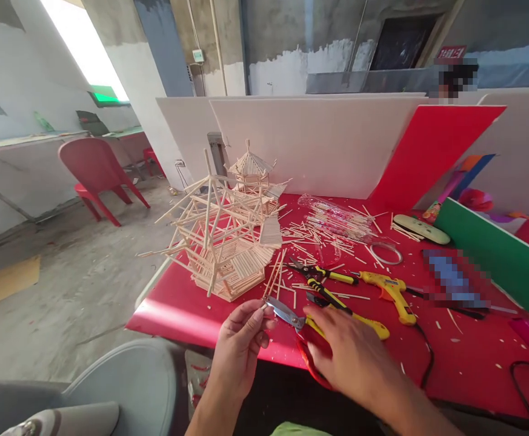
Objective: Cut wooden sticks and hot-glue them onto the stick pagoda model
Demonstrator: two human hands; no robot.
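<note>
My left hand [241,339] is closed in a pinch around thin wooden sticks [272,278] near the table's front edge. Their far ends point up and away from me. In my right hand [355,348] is a pair of scissors [286,313], with silver blades and red-and-yellow handles partly covered by my fingers. The blade tips meet the sticks right at my left fingertips; whether they are cutting cannot be made out. Just beyond, to the left, stands a pavilion-like frame [219,212] of wooden sticks with an open, slatted build. Behind it is a smaller stick pavilion [249,169] with a pointed roof.
On the red table [464,357] lie cutting pliers [323,275], a yellow-black utility knife [368,324], a yellow glue gun [391,290], a tape roll [386,253] and bagged sticks [337,218]. Upright boards [319,145] stand behind. A grey stool [128,387] is at lower left.
</note>
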